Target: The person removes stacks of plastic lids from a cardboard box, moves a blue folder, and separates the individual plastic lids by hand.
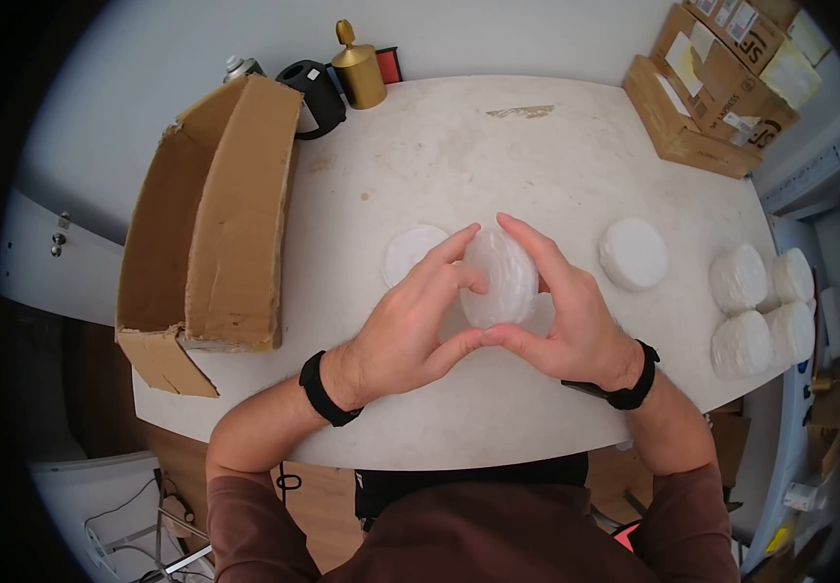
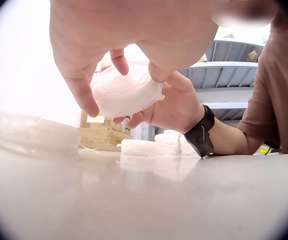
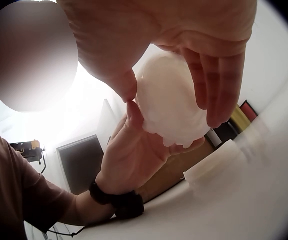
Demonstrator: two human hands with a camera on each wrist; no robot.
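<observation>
Both hands hold a thick round white bundle [image 1: 503, 282] in translucent film, tilted up off the table. My left hand [image 1: 405, 325] grips its left side, one finger bent onto its face. The right hand [image 1: 576, 316] curves its fingers round the right side. The two thumbs meet at the near edge. Loose film bunches along the rim of the bundle [image 3: 171, 100] in the right wrist view. A flat translucent round piece [image 1: 408, 251] lies on the table just beyond my left hand. To the right of the right hand sits another white round bundle [image 1: 634, 255].
Several wrapped white bundles [image 1: 741, 347] stand grouped at the table's right edge. A long open cardboard box [image 1: 240, 214] takes up the left side. Behind it are a black jug [image 1: 315, 102] and a gold canister [image 1: 360, 78]. Cardboard parcels [image 1: 712, 97] are stacked at the back right.
</observation>
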